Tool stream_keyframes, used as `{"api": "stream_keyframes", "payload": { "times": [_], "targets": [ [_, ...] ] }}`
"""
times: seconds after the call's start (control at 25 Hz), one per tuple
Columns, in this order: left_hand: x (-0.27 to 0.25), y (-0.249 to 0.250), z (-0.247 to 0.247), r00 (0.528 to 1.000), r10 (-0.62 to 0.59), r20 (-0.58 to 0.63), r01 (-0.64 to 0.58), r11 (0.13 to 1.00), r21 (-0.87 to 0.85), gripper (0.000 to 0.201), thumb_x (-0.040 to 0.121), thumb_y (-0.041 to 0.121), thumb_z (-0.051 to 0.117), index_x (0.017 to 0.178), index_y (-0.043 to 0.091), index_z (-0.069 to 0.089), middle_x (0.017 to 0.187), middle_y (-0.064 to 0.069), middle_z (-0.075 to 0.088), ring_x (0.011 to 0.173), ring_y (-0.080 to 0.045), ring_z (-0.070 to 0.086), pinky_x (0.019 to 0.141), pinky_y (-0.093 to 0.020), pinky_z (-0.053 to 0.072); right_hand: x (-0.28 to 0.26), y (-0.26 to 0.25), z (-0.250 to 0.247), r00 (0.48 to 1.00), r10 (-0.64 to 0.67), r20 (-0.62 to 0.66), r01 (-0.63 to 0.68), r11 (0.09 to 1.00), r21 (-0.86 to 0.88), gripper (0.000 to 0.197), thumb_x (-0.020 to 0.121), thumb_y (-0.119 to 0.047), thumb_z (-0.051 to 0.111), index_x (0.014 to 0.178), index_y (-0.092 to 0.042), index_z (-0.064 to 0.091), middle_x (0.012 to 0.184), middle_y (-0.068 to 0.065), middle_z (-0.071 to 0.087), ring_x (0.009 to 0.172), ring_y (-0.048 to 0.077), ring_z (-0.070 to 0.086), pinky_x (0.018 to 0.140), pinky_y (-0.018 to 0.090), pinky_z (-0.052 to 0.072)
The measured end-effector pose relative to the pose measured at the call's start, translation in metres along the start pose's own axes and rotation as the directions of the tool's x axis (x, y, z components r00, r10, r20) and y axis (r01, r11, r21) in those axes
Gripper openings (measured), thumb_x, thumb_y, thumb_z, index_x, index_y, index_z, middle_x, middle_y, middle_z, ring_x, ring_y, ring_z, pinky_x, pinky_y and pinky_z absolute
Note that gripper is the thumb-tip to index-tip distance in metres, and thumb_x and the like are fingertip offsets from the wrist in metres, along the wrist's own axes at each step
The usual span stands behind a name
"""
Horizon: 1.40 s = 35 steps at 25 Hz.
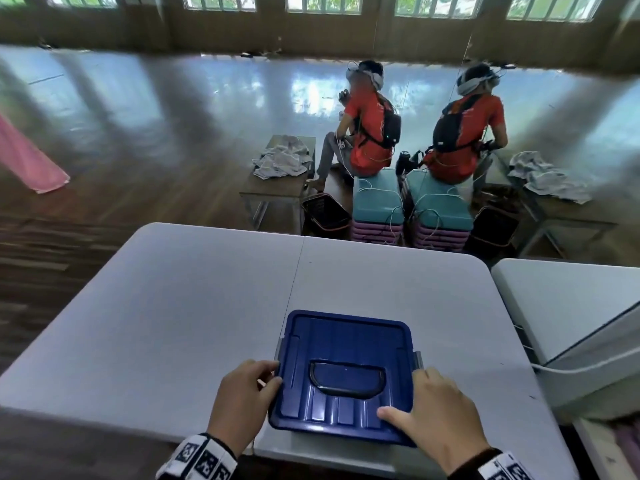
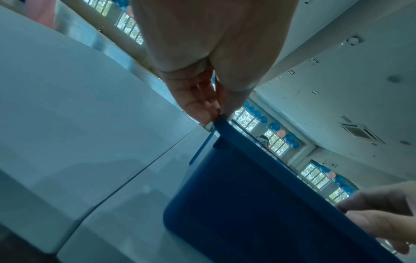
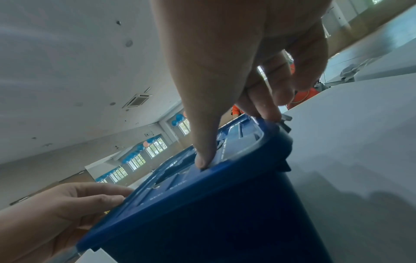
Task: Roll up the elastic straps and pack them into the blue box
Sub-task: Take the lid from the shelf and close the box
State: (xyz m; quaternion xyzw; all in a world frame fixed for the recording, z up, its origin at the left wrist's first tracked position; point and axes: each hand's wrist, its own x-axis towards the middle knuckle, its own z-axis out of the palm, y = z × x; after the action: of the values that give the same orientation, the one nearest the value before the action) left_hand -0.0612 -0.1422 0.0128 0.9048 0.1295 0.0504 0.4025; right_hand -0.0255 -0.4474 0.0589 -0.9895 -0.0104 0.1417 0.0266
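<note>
The blue box [image 1: 346, 344] stands on the white table [image 1: 173, 306] near its front edge, its lid on and its black handle lying flat. My left hand [image 1: 263, 379] grips the lid's left edge; in the left wrist view the left hand [image 2: 202, 106] pinches the rim by the side latch of the blue box [image 2: 247, 195]. My right hand [image 1: 426, 400] holds the right edge. In the right wrist view the right hand [image 3: 225, 106] presses its thumb on the lid of the blue box [image 3: 213, 213] and curls its fingers over the grey latch [image 3: 284, 118]. No elastic straps show.
A second white table [image 1: 561, 299] adjoins on the right. Beyond the far edge, two people in red shirts [image 1: 370, 133] sit on stacked blue and pink mats, with low tables holding crumpled cloths [image 1: 280, 161] and dark baskets beside them.
</note>
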Motion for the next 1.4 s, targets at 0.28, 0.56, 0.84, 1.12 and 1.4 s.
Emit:
{"api": "stream_keyframes", "payload": {
  "times": [0.28,0.56,0.84,1.12,1.4],
  "targets": [
    [0.008,-0.004,-0.003,0.988,-0.115,0.102,0.125,0.986,-0.107,0.013,0.087,0.025,0.077,0.092,0.034,0.071,0.086,0.008,0.068,0.071,-0.011,0.065,0.063,-0.037,0.061,0.006,0.004,-0.005,0.999,-0.049,0.013,0.049,0.999,0.005,0.067,0.06,-0.091,0.052,0.093,-0.032,0.049,0.089,-0.013,0.05,0.076,0.011,0.049,0.063,0.025,0.04],
    [0.028,-0.019,0.0,0.884,-0.294,0.364,0.438,0.794,-0.422,0.029,0.099,0.025,0.063,0.128,0.028,0.063,0.113,-0.004,0.072,0.095,-0.023,0.073,0.077,-0.039,0.062,0.036,0.057,0.018,0.989,0.144,-0.034,-0.068,0.647,0.759,0.015,0.095,-0.04,0.064,0.104,-0.029,0.069,0.104,-0.008,0.07,0.08,0.008,0.067,0.074,0.033,0.06],
    [0.049,-0.024,0.012,0.747,-0.345,0.568,0.659,0.493,-0.567,0.034,0.097,0.022,0.053,0.107,0.003,0.079,0.096,-0.013,0.076,0.074,-0.022,0.072,0.064,-0.036,0.059,0.056,0.057,0.04,0.93,-0.023,0.368,-0.368,0.005,0.93,0.025,0.101,-0.016,0.056,0.108,-0.002,0.076,0.086,0.015,0.07,0.065,0.02,0.062,0.054,0.03,0.051],
    [0.052,-0.026,0.004,0.731,-0.265,0.629,0.659,0.512,-0.551,0.032,0.095,0.028,0.061,0.114,0.007,0.077,0.097,-0.01,0.076,0.08,-0.022,0.072,0.071,-0.037,0.059,0.061,0.042,0.034,0.921,-0.065,0.384,-0.376,0.114,0.92,0.019,0.097,-0.014,0.061,0.099,0.003,0.069,0.083,0.018,0.063,0.075,0.03,0.059,0.061,0.04,0.058],
    [0.055,-0.015,0.02,0.828,-0.308,0.469,0.524,0.723,-0.45,0.027,0.09,0.013,0.074,0.111,0.004,0.06,0.09,-0.014,0.07,0.07,-0.023,0.067,0.066,-0.039,0.055,0.071,0.042,0.038,0.94,-0.039,0.339,-0.314,0.287,0.905,0.025,0.092,-0.018,0.066,0.094,0.007,0.063,0.078,0.013,0.062,0.066,0.028,0.064,0.057,0.037,0.055]
  ]
}}
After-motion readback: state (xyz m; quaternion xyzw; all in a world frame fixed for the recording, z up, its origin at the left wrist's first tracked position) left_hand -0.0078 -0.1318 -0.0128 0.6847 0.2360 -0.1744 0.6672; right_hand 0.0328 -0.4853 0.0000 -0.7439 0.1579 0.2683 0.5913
